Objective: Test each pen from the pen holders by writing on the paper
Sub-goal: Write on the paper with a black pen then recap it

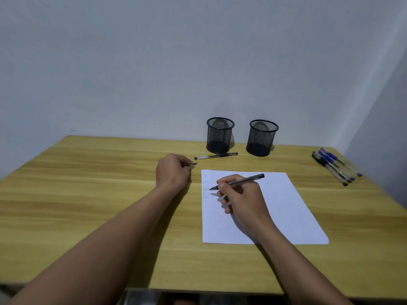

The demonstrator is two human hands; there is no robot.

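A white sheet of paper (275, 208) lies on the wooden table, with several small scribbles down its left edge. My right hand (241, 197) grips a dark uncapped pen (244, 181), its tip just over the scribbles. Left of the sheet, my left hand (172, 171) pinches a small dark pen cap (193, 164). Two black mesh pen holders (219, 135) (261, 138) stand at the back by the wall and look empty. One capped pen (215, 156) lies in front of the left holder.
Several pens (335, 167), black and blue, lie in a row near the table's far right corner. The table (88, 194) meets a grey wall at the back and another on the right. Its front edge runs near the bottom of the view.
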